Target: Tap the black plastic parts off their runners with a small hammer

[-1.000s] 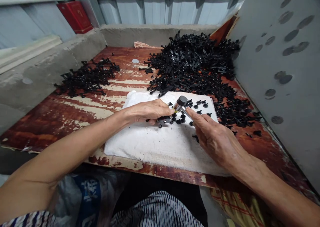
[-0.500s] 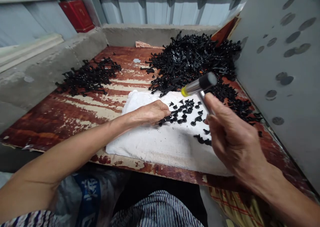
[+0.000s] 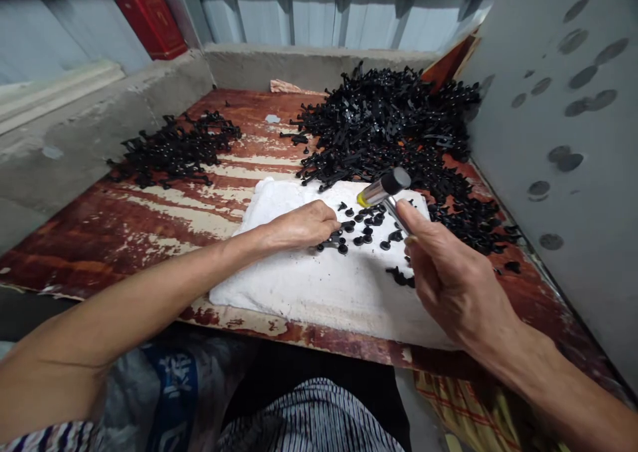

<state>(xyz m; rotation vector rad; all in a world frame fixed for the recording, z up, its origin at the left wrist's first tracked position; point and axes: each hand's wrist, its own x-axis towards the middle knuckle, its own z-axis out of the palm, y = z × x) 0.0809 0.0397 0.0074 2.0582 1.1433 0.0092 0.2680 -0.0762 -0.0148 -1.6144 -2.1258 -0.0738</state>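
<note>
My right hand is closed round the metal handle of a small mallet. Its silvery head has a black face and a yellow face, the yellow one tilted down over the cloth. Fingers pinched, my left hand rests low on the folded white cloth and grips a small black part, mostly hidden by the fingers. Several loose black round-headed pieces lie on the cloth between the hands. A short cluster of black pieces sits beside my right hand.
A large heap of black parts covers the back right of the worn red-brown board. Another pile lies at the left. A grey spotted panel stands at the right; a low concrete ledge runs behind.
The mallet has come down and slightly left, closer to the pieces on the cloth, together with my right hand. My left hand stays almost in place, still pinching.
</note>
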